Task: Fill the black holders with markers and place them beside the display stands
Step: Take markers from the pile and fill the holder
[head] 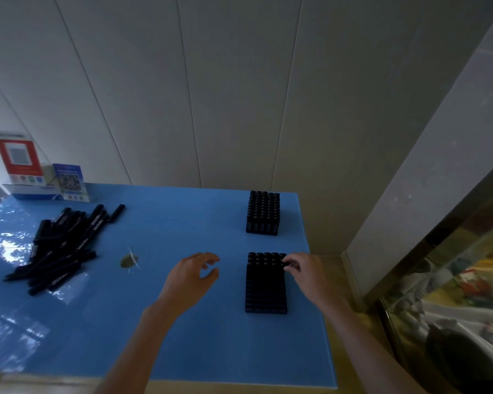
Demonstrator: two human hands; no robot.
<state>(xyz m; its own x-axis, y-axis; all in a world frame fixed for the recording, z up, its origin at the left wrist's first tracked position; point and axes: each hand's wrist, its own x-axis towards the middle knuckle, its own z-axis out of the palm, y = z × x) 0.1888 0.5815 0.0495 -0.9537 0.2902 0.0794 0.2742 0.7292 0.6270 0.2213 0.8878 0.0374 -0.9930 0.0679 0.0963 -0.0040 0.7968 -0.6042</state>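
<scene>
Far left, at the wall: two display stands. The red display stand [15, 158] and the blue display stand [70, 182] each carry a QR code; the small print on both is too blurred to read.

In front of them, a loose marker pile [58, 245] lies on the blue table [165, 322], well left of both hands. Barrels are black with pale lettering, not legible. Just right of the pile there's a small round spot [129, 261] on the tabletop, can't tell what it is.

Left hand [191, 275]: over bare table between the pile and the near holder, palm down, fingers loosely curled with thumb and forefinger apart. Holds nothing, touches no marker.

Near black holder [265, 282]: just right of the left hand, packed with upright markers, caps up. Right hand [305, 270] is at its far right corner, fingertips [289, 264] bent down and pinched on a marker cap there; forearm comes in from the lower right. Whether that marker is fully seated, can't tell.

Far black holder [264, 212]: further back near the table's right edge, also full of upright markers, well apart from both hands and well right of the stands.
</scene>
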